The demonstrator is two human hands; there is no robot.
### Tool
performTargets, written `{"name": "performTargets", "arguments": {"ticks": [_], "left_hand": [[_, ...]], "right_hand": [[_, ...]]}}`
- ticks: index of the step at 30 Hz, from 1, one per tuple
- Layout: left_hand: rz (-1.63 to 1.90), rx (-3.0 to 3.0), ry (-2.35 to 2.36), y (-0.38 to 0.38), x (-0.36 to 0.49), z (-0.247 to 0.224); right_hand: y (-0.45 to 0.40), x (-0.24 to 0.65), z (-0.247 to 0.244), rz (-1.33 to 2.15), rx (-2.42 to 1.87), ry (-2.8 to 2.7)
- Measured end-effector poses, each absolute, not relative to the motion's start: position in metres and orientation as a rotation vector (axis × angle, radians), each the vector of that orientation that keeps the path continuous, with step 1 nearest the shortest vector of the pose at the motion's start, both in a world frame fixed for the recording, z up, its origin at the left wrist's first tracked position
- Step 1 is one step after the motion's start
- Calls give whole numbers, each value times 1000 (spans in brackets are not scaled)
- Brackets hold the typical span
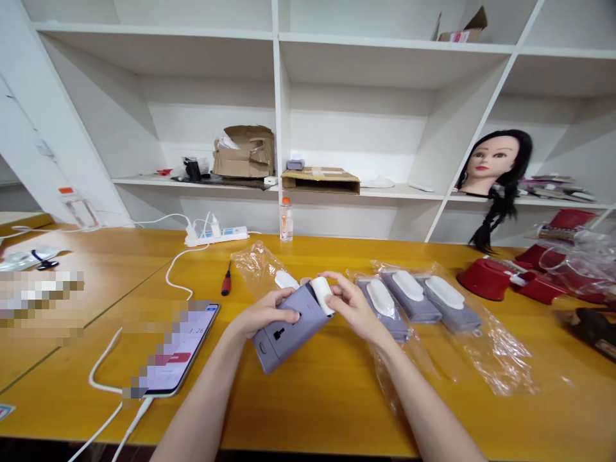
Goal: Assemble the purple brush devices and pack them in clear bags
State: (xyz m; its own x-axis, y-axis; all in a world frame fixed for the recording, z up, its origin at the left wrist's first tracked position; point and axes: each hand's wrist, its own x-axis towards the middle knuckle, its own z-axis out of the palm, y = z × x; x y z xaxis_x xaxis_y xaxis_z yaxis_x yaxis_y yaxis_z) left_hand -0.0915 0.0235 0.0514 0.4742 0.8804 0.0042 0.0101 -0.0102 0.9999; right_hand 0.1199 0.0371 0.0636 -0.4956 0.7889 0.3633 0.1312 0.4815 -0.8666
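On the counter (312, 401), well left of the grey case (283, 335), lies a smartphone (183, 350) with a white charging cable (129, 410) running from it, its screen partly blurred. Nearer the case, beyond it on the counter, are a red-handled screwdriver (226, 279) and a clear plastic bag (257, 269) holding a white oval piece (287, 280). Farther back and left of the case sits a white power strip (216, 235) with plugs in it, and a small plastic bottle (286, 219) stands behind the case.

The left hand (265, 313) is closed around the case's body, fingers curled across its face, and tilts the case. At the case's upper end is a white cylindrical piece (322, 296), touching it. The right hand (353, 307) grips that piece with its fingertips, just beside the left hand.

Right of the case, three grey pouches (409, 296) with white oval tops lie side by side on clear plastic bags (495, 353). Farther right are red plastic parts (484, 279), partly bagged. Behind these, a mannequin head (495, 163) with long black braided hair rests on a white shelf (366, 192), which also carries a cardboard box (245, 153).
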Motion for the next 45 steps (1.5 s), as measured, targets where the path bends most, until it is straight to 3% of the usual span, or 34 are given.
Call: {"name": "performTargets", "arguments": {"ticks": [15,25,34,45], "left_hand": [[837,1491,803,21,-95,56],[883,1516,822,25,-92,51],[872,1560,822,25,-90,49],[856,1302,846,27,-88,44]], "right_hand": [[32,128,60,836,-689,-2107],[34,120,55,887,-715,-1998],[26,125,61,588,-806,-2134],[31,115,81,743,-845,-2234]]}}
